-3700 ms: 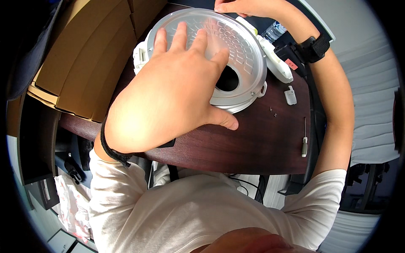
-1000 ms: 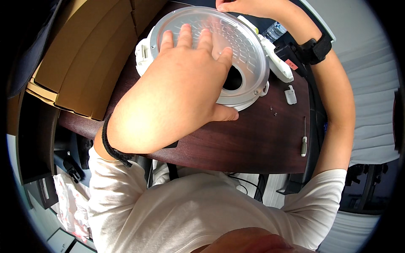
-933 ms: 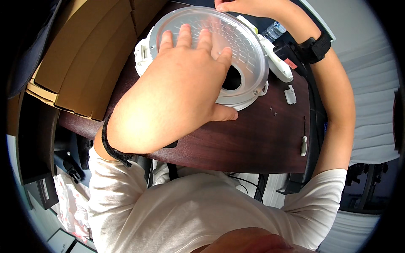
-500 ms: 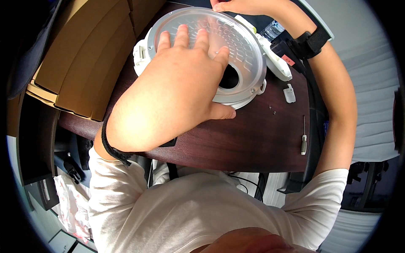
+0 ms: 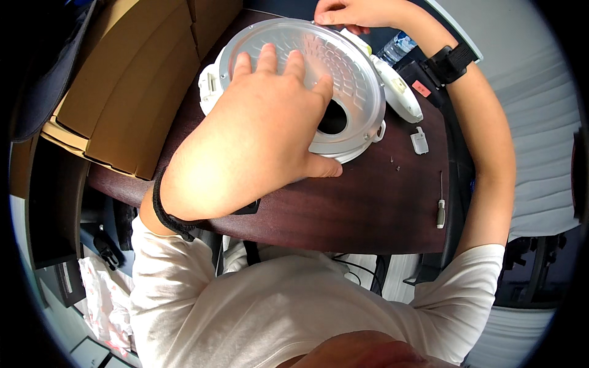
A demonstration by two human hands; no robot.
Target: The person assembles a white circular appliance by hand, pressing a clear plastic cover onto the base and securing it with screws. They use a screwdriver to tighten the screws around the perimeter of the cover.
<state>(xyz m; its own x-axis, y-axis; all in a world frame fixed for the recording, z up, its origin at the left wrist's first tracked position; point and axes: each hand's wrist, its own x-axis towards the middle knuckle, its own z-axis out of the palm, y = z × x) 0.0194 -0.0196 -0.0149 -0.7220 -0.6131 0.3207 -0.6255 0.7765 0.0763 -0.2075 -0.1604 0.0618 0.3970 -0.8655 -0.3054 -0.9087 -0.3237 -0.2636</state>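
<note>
Brown cardboard boxes (image 5: 135,92) stand at the left end of a dark reddish-brown tabletop (image 5: 343,214), with dark cloth (image 5: 52,80) hanging beyond them at the upper left. A clear plastic bottle (image 5: 399,46) lies near the far right side. Below the boxes is a dark shelf unit (image 5: 58,202), and a black buckle (image 5: 108,254) hangs near it, above a crumpled white plastic bag (image 5: 104,300) with reddish print. Black cables (image 5: 362,268) loop below the near edge; a pale pleated curtain (image 5: 543,165) fills the right.
</note>
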